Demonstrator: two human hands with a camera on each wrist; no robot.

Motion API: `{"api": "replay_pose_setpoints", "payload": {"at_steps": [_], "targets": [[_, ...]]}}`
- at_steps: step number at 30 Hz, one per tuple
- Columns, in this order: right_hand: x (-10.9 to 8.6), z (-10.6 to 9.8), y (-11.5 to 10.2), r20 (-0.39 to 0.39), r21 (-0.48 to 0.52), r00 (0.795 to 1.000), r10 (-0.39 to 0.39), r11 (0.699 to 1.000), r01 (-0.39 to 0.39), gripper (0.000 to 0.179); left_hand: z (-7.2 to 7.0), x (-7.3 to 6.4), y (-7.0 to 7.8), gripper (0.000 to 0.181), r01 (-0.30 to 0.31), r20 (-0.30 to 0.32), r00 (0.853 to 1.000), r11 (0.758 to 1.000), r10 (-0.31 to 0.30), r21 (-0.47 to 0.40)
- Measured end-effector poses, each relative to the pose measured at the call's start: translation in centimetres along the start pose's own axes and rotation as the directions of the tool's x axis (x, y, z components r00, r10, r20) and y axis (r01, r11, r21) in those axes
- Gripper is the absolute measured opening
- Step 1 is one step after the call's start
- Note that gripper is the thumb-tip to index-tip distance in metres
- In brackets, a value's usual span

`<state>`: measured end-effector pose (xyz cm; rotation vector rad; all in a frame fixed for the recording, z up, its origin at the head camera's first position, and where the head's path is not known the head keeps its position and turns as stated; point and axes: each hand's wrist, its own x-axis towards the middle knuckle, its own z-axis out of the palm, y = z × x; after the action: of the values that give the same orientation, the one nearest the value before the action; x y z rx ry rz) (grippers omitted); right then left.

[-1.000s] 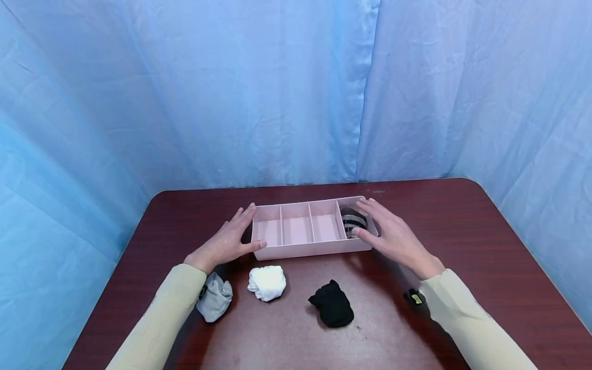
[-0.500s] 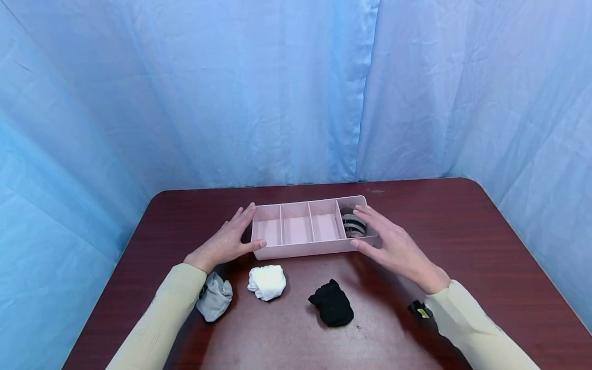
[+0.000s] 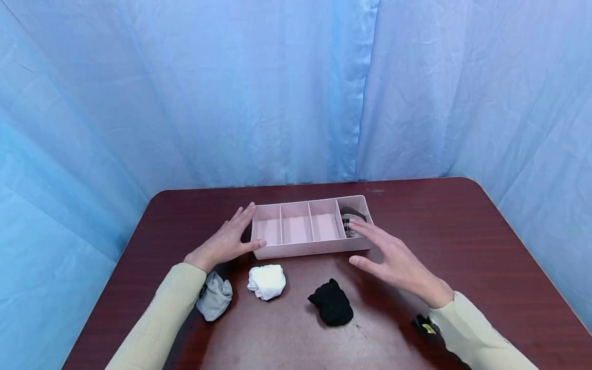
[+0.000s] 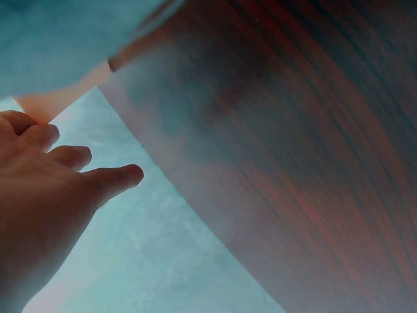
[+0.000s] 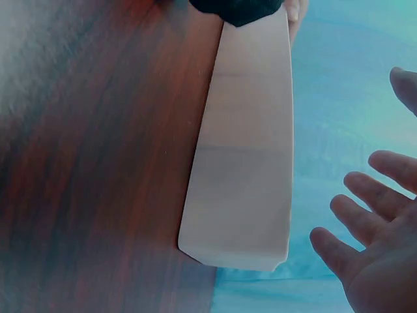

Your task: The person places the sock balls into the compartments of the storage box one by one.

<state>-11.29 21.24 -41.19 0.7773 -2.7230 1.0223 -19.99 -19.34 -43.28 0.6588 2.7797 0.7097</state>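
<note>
A pale pink box [image 3: 312, 249] with several compartments stands on the table, its long side toward me. My left hand [image 3: 226, 241] rests at its left end, thumb by the front corner and straight fingers along the end. In the left wrist view those fingers [image 4: 68, 156] lie by the box's edge. My right hand [image 3: 400, 262] hovers before the right end, fingers spread, holding nothing; the right wrist view shows it apart from the box. A dark bundle with grey stripes [image 3: 353, 216], like a rolled sock, sits in the rightmost compartment, partly hidden by my fingertips.
In front of the box lie a white cloth bundle [image 3: 267, 282] and a black one [image 3: 331, 303], both sock-like. A grey bundle [image 3: 215, 298] is beside my left wrist, partly behind the sleeve. Blue curtains [image 3: 259, 92] surround the dark red table [image 3: 462, 231].
My right hand has drawn back from the box's right end, toward me and slightly down in the head view. The left hand, the box and the bundles stay in place.
</note>
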Motion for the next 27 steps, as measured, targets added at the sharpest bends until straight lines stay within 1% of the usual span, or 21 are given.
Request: {"api": "replay_pose_setpoints", "payload": {"at_steps": [6,10,13,15,21,27], "targets": [[-0.8,0.4,-0.4,0.009,0.017,1.0,-0.014,1.0,0.013,0.069,0.0,-0.1,0.1,0.1,-0.004,0.0,1.0,1.0,0.004,0.007],[-1.1,0.8,-0.6,0.033,0.025,0.998,-0.061,0.998,0.06,0.07,-0.1,-0.1,0.1,0.1,-0.001,0.002,1.0,1.0,0.001,0.005],[-1.3,1.2,-0.7,0.051,0.016,0.993,-0.105,0.994,0.104,0.071,-0.1,-0.1,0.1,0.1,-0.001,0.002,1.0,1.0,0.001,0.005],[-1.4,1.4,-0.8,0.072,0.018,0.99,-0.121,0.993,0.12,0.072,-0.1,-0.1,0.1,0.1,-0.002,0.001,1.0,1.0,0.002,0.007],[-1.7,1.9,-1.4,0.165,0.07,0.98,-0.108,0.993,0.098,0.076,0.0,-0.1,0.0,0.1,-0.007,-0.004,1.0,1.0,0.007,0.011],[-1.9,2.4,-1.7,0.234,0.105,0.964,-0.125,0.989,0.103,0.078,0.0,0.0,0.0,0.101,-0.001,-0.001,1.0,1.0,0.001,0.009]]}}
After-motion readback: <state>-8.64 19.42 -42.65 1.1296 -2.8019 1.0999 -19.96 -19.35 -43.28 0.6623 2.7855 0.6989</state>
